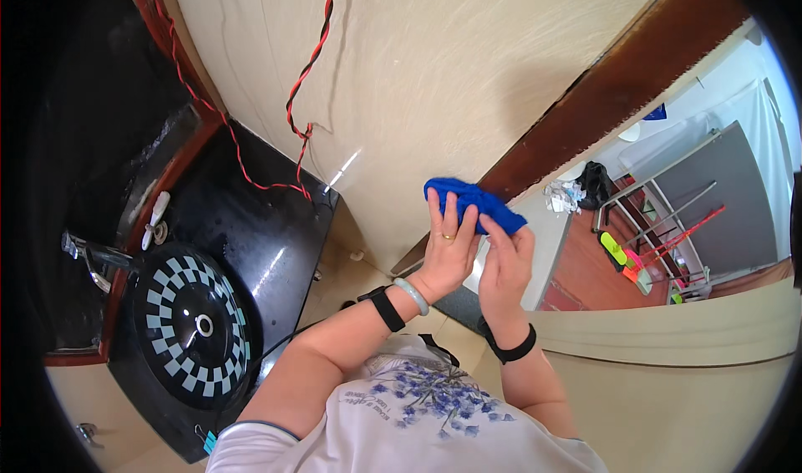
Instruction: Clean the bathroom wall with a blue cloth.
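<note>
A bunched blue cloth (pixel 460 196) lies against the brown door frame (pixel 564 122), beside the cream wall (pixel 401 84). My left hand (pixel 448 244), with a ring on one finger, presses the cloth with its fingers stretched out. Just to its right, my right hand (pixel 507 263) has bent fingers on the cloth's lower right part. The palms and the cloth's underside are hidden. A pale bangle (pixel 412 295) circles my left wrist, and both wrists bear black straps.
At left, a black counter (pixel 282 222) holds a round basin with a checkered band (pixel 188 322), a tap (pixel 100 257) and a white-handled brush (pixel 156 216). Twisted red and black wires (pixel 301 90) hang by the wall. Through the opening at right are brooms (pixel 626 260) and a black bag (pixel 594 185).
</note>
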A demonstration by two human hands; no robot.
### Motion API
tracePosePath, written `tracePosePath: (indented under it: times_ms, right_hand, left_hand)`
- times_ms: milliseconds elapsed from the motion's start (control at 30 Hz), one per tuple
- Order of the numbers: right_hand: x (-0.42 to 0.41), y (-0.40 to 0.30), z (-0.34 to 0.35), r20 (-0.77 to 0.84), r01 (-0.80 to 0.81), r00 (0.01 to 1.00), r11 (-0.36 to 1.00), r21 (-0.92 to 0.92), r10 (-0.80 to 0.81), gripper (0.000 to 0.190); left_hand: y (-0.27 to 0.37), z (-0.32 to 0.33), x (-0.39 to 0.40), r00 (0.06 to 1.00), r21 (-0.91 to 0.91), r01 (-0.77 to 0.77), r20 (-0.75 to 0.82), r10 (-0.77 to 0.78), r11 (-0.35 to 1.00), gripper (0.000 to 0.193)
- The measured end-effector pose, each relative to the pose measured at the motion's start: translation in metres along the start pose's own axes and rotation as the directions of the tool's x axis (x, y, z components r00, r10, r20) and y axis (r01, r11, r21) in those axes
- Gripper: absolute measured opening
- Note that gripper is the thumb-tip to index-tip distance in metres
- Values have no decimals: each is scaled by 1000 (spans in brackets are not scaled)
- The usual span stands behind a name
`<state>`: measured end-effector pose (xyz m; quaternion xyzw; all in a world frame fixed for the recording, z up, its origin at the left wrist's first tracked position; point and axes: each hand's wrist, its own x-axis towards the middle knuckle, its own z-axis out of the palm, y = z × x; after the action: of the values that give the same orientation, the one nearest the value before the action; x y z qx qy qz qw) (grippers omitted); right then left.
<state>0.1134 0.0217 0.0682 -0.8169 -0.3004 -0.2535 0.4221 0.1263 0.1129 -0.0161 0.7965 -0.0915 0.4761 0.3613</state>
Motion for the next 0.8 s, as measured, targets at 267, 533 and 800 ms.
tracePosePath:
  times_ms: [267,533,800]
  right_hand:
    - [-64,47,42,196,-166,969,983,74,149,43]
    - [-98,70,72,301,-286,917,958,36,262,35]
    - [-78,41,61,295,-259,925,966,24,241,31]
  left_hand:
    - [-35,3,-89,946,116,147,274,-174,982,56]
    - [-38,-9,-118,811,62,404,437,-389,913,59]
    - [-9,-17,-79,821,-233,568,217,-528,789,52]
